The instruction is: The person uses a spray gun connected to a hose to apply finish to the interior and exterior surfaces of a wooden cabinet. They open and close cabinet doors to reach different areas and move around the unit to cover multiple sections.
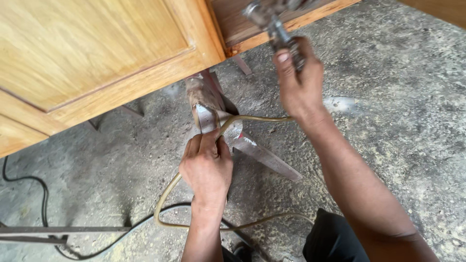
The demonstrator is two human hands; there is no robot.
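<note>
My right hand (298, 82) grips the spray gun (272, 22) at the top; my left hand (206, 167) pinches the hose (252, 118) mid-frame. I think the hose could snag the metal stand (213, 111).

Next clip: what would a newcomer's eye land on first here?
Probably the right hand at top centre, gripping a metal spray gun raised toward the edge of the wooden door panel that fills the upper left. Below it, the left hand pinches a yellowish hose that loops over the concrete floor.
</note>
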